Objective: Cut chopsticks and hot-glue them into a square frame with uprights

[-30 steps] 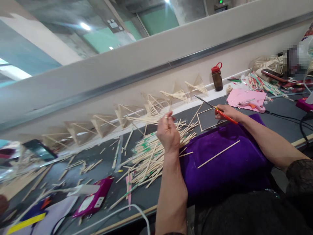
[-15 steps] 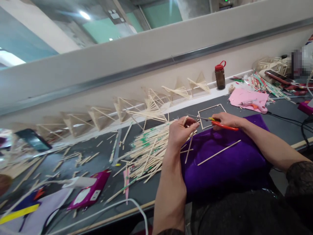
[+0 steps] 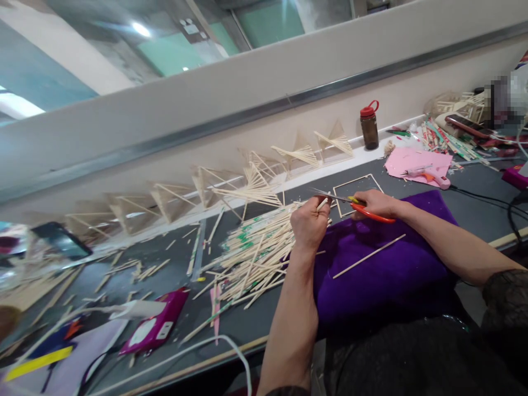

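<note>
My left hand (image 3: pixel 307 224) is curled into a fist around a thin wooden stick (image 3: pixel 324 203), whose end pokes out by the thumb. My right hand (image 3: pixel 375 202) grips scissors (image 3: pixel 371 214) with orange handles. Their blades point left and reach over the top of my left fist; whether they touch the stick I cannot tell. Below my hands a purple cloth (image 3: pixel 383 280) is spread, with a single stick (image 3: pixel 369 257) lying across it. Just behind the scissors lies a square frame of thin sticks (image 3: pixel 337 204).
A heap of wooden sticks (image 3: pixel 256 258) lies left of my left hand. Fan-shaped stick models (image 3: pixel 256 187) line the wall, beside a brown bottle (image 3: pixel 369 129). At right, a glue gun (image 3: pixel 429 175) rests on pink paper (image 3: pixel 396 162). A magenta power strip (image 3: pixel 159 324) and cables lie front left.
My left fingers have closed up more and the hand has turned. The scissor blades now overlap the left fist. Crossed sticks that showed below the left hand no longer show there.
</note>
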### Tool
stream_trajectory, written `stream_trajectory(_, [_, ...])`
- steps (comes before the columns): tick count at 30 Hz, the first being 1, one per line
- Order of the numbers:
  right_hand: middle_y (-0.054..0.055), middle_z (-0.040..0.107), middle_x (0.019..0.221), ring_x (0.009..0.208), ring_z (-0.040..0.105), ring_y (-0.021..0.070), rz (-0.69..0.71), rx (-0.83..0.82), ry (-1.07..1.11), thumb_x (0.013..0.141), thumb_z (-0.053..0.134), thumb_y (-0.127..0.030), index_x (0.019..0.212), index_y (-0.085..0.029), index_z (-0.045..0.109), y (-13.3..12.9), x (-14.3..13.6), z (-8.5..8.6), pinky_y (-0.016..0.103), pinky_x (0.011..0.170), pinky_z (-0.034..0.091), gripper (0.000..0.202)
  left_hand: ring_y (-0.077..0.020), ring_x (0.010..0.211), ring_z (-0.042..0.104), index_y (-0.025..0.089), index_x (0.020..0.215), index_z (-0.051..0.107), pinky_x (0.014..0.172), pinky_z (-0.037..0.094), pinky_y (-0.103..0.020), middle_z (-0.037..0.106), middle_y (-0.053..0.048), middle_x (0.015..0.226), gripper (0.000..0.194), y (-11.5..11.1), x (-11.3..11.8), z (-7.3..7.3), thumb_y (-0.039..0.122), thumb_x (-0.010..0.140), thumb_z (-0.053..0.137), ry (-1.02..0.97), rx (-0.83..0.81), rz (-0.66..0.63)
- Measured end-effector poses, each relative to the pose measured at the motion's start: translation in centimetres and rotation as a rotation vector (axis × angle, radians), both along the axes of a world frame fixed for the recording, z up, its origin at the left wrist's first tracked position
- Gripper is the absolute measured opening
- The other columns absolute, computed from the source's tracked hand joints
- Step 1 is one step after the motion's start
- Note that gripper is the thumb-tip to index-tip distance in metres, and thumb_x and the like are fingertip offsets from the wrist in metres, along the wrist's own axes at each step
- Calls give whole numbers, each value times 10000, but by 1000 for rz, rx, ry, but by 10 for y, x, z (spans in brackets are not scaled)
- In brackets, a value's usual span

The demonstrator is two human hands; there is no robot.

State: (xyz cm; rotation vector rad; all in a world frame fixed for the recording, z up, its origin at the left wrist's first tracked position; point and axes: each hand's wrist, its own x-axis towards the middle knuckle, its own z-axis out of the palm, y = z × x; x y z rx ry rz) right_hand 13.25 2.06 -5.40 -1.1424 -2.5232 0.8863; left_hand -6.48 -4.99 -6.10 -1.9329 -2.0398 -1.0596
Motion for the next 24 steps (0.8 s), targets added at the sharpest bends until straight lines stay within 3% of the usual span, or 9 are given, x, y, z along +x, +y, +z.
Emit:
stream_trajectory(15, [5, 603, 839, 735, 516, 161, -5, 23, -22, 842, 667, -486, 921, -214, 529, -4, -1, -2, 258, 649, 342, 315, -191, 720, 677, 188, 937, 772, 630, 383, -266, 756, -67, 782, 217, 8, -5, -12, 282, 915, 577, 158, 126, -3])
stream_trajectory(24, [18, 631, 888, 787, 556, 182, -13, 19, 18, 813, 698, -481, 953, -214, 539, -4, -3, -7, 266, 683, 366, 341, -189, 705, 673, 202, 920, 782, 622, 390, -266, 758, -64, 768, 210, 10, -4, -16, 282, 911, 588, 159, 139, -48])
